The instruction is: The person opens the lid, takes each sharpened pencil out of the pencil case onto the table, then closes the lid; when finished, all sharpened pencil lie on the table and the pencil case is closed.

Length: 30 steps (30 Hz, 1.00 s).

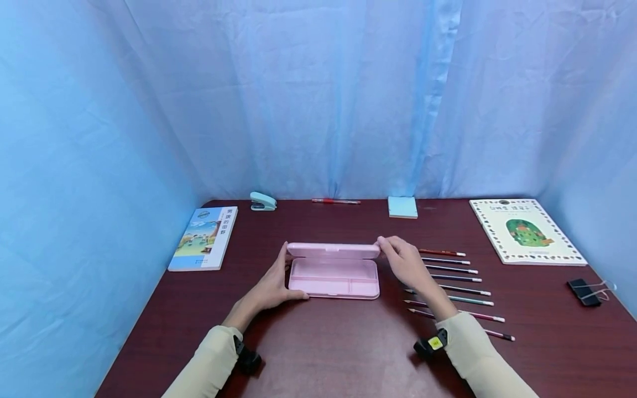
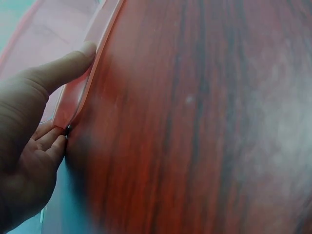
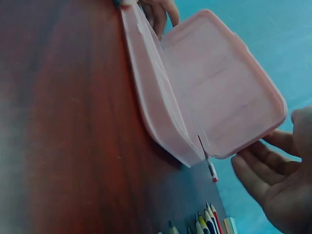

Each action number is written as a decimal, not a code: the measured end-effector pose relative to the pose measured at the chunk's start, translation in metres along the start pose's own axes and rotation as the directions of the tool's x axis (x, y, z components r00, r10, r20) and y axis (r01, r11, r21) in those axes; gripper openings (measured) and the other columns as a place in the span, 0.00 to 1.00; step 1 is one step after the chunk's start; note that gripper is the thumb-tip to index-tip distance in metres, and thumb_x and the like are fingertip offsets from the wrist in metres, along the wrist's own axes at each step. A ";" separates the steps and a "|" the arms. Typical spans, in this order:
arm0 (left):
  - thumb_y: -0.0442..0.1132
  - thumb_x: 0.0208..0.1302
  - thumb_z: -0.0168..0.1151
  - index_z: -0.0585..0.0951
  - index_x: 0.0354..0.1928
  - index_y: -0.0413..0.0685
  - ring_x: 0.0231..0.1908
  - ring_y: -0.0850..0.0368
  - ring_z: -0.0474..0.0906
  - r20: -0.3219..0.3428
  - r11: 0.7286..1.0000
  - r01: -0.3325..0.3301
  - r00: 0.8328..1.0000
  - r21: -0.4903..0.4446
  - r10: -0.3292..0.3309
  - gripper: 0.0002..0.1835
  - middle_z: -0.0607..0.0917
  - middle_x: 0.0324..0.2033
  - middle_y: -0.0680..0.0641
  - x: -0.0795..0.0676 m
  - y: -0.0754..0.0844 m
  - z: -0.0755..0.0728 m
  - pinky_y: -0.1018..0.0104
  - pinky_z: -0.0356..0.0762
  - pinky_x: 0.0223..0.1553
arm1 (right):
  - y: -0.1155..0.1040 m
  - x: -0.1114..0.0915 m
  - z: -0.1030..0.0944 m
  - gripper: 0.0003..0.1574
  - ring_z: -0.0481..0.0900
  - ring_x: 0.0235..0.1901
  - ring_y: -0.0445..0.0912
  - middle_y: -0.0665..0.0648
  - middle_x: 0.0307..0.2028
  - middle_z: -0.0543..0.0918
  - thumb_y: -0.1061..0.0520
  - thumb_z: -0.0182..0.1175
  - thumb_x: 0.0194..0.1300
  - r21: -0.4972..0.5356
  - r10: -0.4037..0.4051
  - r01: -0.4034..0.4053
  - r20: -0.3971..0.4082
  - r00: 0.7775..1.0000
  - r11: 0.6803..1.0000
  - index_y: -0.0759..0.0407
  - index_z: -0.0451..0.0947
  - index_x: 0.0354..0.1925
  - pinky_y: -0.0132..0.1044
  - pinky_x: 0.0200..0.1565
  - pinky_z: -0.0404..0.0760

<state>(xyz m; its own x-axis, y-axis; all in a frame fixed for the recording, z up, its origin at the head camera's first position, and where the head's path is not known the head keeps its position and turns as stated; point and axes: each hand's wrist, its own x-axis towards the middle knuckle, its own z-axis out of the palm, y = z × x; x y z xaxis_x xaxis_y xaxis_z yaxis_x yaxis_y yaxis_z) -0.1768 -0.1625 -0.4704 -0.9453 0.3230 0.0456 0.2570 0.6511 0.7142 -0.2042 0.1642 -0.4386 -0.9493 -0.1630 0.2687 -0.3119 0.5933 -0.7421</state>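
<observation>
A pink pencil case [image 1: 328,269] lies on the dark table with its lid [image 1: 333,251] raised and hinged at the far side. Its inside is divided into compartments. My left hand [image 1: 271,284] grips the left end, the thumb on the front edge and the fingers around the side toward the back. In the left wrist view the thumb presses on the case's front wall [image 2: 75,100]. At the lid's right corner, my right hand [image 1: 405,264] holds the edge with thumb and fingertips. The right wrist view shows those fingers [image 3: 251,178] at the lid's outer edge.
Several pencils [image 1: 463,299] lie in a row under and beside the right forearm. A binder clip [image 1: 584,293] and a white book [image 1: 527,232] are at right. Another book [image 1: 204,237] is at left. Along the back lie a stapler [image 1: 262,201], red pen [image 1: 335,201] and note pad [image 1: 402,207].
</observation>
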 end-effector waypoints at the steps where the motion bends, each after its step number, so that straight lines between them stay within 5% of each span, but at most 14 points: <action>1: 0.55 0.36 0.77 0.33 0.72 0.54 0.63 0.51 0.59 -0.004 1.000 -0.001 1.000 -0.005 0.001 0.71 0.60 0.65 0.41 -0.001 0.000 0.000 0.53 0.57 0.62 | 0.000 -0.003 0.000 0.25 0.76 0.42 0.46 0.51 0.40 0.81 0.39 0.44 0.69 -0.010 -0.006 0.007 0.020 1.000 1.000 0.53 0.81 0.41 0.45 0.45 0.73; 7: 0.58 0.37 0.75 0.41 0.72 0.54 0.65 0.53 0.56 0.004 1.000 0.005 1.000 0.007 -0.005 0.66 0.58 0.67 0.43 -0.001 0.000 -0.002 0.51 0.55 0.62 | 0.001 -0.020 0.002 0.21 0.74 0.53 0.50 0.55 0.50 0.79 0.46 0.52 0.67 -0.063 -0.068 0.078 0.155 0.986 0.995 0.55 0.79 0.51 0.50 0.53 0.70; 15: 0.69 0.48 0.60 0.54 0.71 0.53 0.62 0.53 0.59 0.053 0.986 0.101 0.993 0.131 -0.108 0.52 0.61 0.65 0.47 0.001 0.007 -0.006 0.51 0.59 0.61 | 0.000 -0.031 0.008 0.37 0.64 0.61 0.58 0.65 0.60 0.70 0.48 0.61 0.60 -0.139 -0.058 0.096 0.257 0.965 0.986 0.66 0.66 0.62 0.53 0.58 0.62; 22: 0.65 0.51 0.61 0.55 0.70 0.49 0.62 0.51 0.60 0.053 0.981 0.088 0.994 0.174 -0.098 0.49 0.61 0.64 0.46 0.003 0.012 -0.005 0.52 0.60 0.60 | -0.001 -0.035 0.015 0.50 0.60 0.64 0.56 0.65 0.64 0.64 0.43 0.64 0.55 -0.141 -0.024 0.071 0.311 0.950 0.987 0.67 0.58 0.66 0.52 0.60 0.60; 30: 0.62 0.49 0.65 0.58 0.69 0.48 0.61 0.51 0.61 0.047 0.986 0.044 0.998 0.161 -0.052 0.49 0.62 0.62 0.46 0.003 0.014 -0.004 0.53 0.60 0.60 | 0.000 -0.036 0.015 0.50 0.60 0.64 0.56 0.64 0.64 0.64 0.42 0.64 0.55 -0.133 -0.039 0.083 0.304 0.952 0.988 0.67 0.58 0.66 0.52 0.60 0.60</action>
<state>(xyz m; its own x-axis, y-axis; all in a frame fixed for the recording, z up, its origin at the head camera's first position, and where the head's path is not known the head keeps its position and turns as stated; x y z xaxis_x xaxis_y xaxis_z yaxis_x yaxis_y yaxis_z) -0.1772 -0.1550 -0.4574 -0.9469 0.3205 -0.0245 0.2440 0.7665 0.5941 -0.1704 0.1588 -0.4574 -0.9034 -0.4175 0.0979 -0.3813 0.6776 -0.6288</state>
